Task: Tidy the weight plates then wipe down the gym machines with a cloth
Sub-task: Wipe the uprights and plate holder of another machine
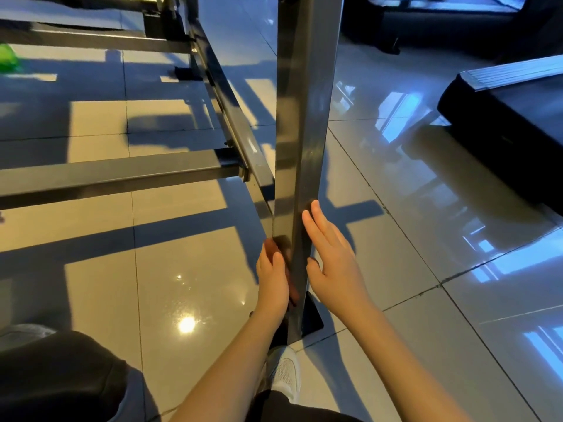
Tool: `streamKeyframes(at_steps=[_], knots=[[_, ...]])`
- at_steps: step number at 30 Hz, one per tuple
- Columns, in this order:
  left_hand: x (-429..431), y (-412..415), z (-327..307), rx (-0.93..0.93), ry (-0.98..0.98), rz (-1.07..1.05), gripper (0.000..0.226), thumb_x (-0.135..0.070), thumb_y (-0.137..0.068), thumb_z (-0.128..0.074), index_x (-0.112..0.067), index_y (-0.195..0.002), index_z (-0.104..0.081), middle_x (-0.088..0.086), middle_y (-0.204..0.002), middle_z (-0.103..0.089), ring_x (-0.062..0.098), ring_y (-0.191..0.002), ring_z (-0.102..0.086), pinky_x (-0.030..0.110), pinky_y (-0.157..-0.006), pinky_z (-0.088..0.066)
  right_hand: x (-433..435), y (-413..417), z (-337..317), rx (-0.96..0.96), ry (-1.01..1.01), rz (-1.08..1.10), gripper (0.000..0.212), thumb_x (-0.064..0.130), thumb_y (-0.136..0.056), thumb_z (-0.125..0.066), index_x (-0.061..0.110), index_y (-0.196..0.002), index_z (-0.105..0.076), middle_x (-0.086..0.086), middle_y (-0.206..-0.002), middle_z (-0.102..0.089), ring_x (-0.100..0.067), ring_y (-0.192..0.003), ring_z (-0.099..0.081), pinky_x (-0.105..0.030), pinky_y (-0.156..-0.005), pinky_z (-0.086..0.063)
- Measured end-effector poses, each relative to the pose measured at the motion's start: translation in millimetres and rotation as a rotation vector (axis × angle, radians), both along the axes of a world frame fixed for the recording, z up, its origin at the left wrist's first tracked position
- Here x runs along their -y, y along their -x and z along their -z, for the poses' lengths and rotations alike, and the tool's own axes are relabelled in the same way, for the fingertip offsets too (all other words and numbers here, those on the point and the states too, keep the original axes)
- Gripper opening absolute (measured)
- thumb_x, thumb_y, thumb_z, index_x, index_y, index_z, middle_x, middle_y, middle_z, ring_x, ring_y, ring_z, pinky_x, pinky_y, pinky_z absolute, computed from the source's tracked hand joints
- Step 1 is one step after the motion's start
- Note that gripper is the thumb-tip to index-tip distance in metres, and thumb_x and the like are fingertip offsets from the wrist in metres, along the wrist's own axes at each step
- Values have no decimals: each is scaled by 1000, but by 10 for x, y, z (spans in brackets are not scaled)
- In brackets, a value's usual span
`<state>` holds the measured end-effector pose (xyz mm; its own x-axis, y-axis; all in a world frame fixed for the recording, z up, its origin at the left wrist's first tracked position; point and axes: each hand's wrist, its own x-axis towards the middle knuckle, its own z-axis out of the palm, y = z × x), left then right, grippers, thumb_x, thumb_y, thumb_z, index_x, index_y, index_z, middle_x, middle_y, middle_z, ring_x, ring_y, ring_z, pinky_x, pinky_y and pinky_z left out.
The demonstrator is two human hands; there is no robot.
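Evidently wiping is in hand. The left hand (272, 278) presses a dark reddish patch (288, 269), possibly the cloth, against the machine's upright post (304, 147), low down; its grip cannot be told. The right hand (332, 263) lies flat on the post, fingers straight. The next move likely calls for a firm stroke along the post.

The glossy tiled floor (182, 269) has beige and grey tiles split by dark grout lines. A blurred green object (7, 57) lies at its far left edge. A bright lamp glare (186, 324) shines on a near tile. Blue window reflections (399, 114) spread over the floor's right side. Long dark shadows (170, 236) cross its middle.
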<state>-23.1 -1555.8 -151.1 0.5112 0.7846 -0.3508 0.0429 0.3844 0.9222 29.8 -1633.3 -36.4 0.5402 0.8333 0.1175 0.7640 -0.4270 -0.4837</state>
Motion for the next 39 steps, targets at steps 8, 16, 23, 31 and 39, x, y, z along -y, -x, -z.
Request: streamKeyframes(at_steps=[8,16,23,31,39], knots=[[126,-115,-92,0,6,-30,50,-53,-87,-40,-31,-130,-51,10,-128,-56,37,-118,-55,59,-95,-47,6,-25,30,6,-15,-8,85,-2,-91,-51,46,-146,-6,47,-144,16,19,-133,-3,-31,-117,-27],[-70,-46,-277,11,-41,13,38,-43,-91,-35,-29,-116,-59,4,-112,-65,23,-106,-63,54,-96,-48,41,-40,-28,36,-29,-24,80,-4,-91,-47,41,-146,-12,35,-150,4,5,-140,-8,-35,-120,-20],[-200,-123,-1108,175,-248,-42,47,-32,-101,-36,-26,-147,-35,-3,-145,-42,13,-133,-41,40,-112,-36,82,-119,-119,-8,5,-43,76,-8,-90,-43,39,-145,-18,27,-153,-6,-11,-149,-12,-38,-122,-17],[-204,-104,-982,103,-171,-48,52,-45,-94,-36,-27,-143,-40,0,-138,-49,15,-127,-48,46,-108,-40,86,-91,-160,-19,23,-20,73,-7,-91,-43,36,-147,-25,27,-154,-9,-11,-148,-16,-40,-121,-20],[-419,-239,-1585,233,-424,-84,49,-22,-104,-36,-24,-152,-25,-6,-153,-29,7,-139,-29,32,-115,-30,96,-129,-255,20,74,-35,74,-7,-91,-43,44,-140,-19,30,-150,-7,-1,-145,-9,-31,-121,-12]])
